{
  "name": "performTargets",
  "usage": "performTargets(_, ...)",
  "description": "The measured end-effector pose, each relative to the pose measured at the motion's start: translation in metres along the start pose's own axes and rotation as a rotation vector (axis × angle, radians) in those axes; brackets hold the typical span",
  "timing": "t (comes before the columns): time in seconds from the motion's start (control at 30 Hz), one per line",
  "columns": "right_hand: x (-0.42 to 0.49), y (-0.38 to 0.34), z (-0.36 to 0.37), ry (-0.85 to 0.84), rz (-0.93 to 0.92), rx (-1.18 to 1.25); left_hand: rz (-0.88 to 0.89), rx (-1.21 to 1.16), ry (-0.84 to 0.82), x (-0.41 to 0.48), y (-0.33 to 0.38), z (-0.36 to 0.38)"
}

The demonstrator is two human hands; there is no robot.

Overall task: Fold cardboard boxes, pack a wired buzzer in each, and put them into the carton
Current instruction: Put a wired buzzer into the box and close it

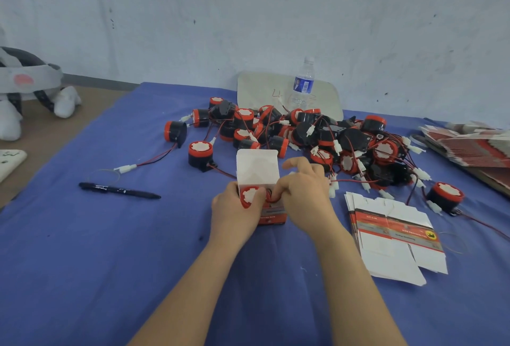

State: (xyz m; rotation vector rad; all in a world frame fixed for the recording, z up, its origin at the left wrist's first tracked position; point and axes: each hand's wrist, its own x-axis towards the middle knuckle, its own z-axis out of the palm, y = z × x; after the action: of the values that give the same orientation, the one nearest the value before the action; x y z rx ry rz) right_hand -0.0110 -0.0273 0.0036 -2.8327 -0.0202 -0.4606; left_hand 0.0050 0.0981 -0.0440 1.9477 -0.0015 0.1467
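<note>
A small red-and-white cardboard box stands on the blue cloth with its white lid flap raised. A red-topped black buzzer sits in its open mouth. My left hand grips the box and buzzer from the left. My right hand pinches the buzzer's coiled red-black wire at the box opening. A pile of several wired buzzers lies just behind. Flat unfolded boxes lie to the right.
A black marker pen lies left of my hands. A water bottle stands on a pale board at the back. A large stack of flat boxes sits at the far right. A loose buzzer rests by the flat boxes.
</note>
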Motion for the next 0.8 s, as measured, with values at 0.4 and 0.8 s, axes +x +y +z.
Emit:
performTargets(0.4, -0.006, -0.014, 0.012, 0.295, 0.148, 0.223, -0.022, 0.027, 0.065, 0.004, 0.001, 0.008)
performTargets(0.8, -0.003, -0.017, 0.018, 0.131, 0.182, 0.450, 0.010, 0.021, 0.044, 0.006, 0.000, 0.007)
